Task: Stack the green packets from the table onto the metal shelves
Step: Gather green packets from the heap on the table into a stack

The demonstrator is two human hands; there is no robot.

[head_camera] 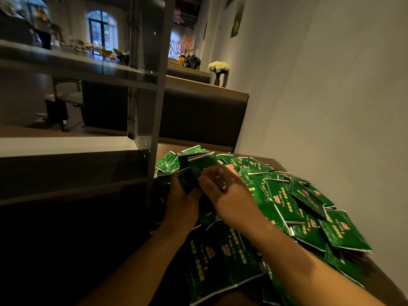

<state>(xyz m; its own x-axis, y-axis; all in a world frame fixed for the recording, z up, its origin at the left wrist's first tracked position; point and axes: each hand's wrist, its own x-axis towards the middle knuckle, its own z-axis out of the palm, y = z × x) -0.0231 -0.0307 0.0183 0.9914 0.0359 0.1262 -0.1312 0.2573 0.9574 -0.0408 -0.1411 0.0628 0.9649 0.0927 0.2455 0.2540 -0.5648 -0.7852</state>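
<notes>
A bunch of green packets [194, 168] is gripped by the curled fingers of the left hand [183, 202] and right hand [229, 193], above the packet pile [309, 208] on the worktop [384, 281], beside the metal shelves [72, 144].

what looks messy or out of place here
The green packets lie in a loose heap on the table, overlapping at all angles, some tilted on edge, not squared. The left hand and right hand hold a small bundle by the metal shelves. Nothing looks torn.
</notes>
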